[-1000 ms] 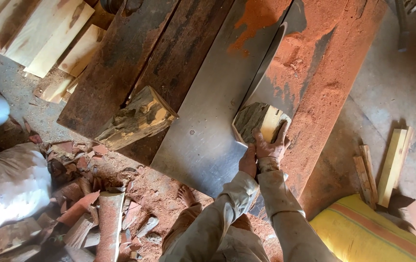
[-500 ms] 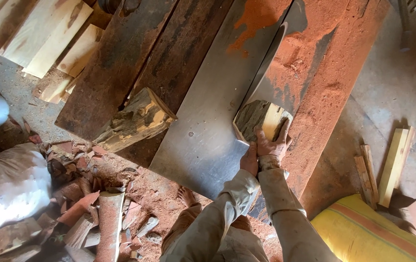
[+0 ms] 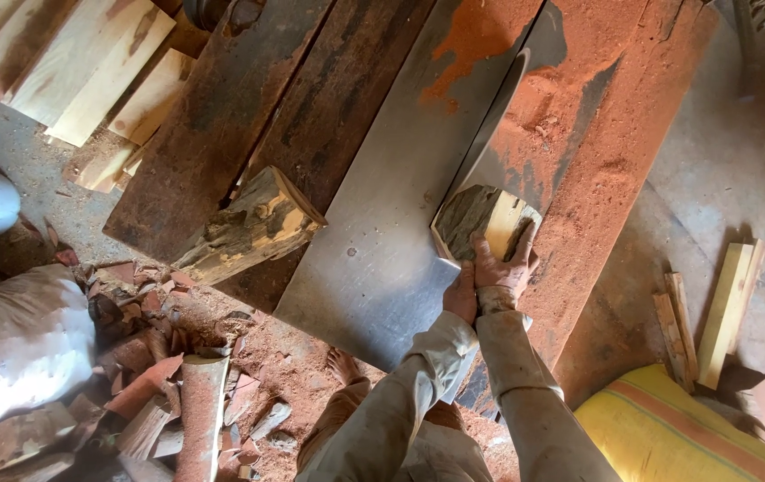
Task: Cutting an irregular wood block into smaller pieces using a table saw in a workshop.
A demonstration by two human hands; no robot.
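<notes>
Two hands, I see: right hand [image 3: 503, 268] with fingers spread over a rough-barked wood block [image 3: 480, 223] on the sawdust-strewn grey metal saw table [image 3: 373, 259], left hand [image 3: 461, 296] curled against its near edge.

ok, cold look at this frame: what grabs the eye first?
Both hands, left hand and right hand, press a wood block on the grey metal saw table, mid-frame. Orange-red sawdust blankets the table's right side. A rough split log lies left of the block, with wood scraps on the floor below.
</notes>
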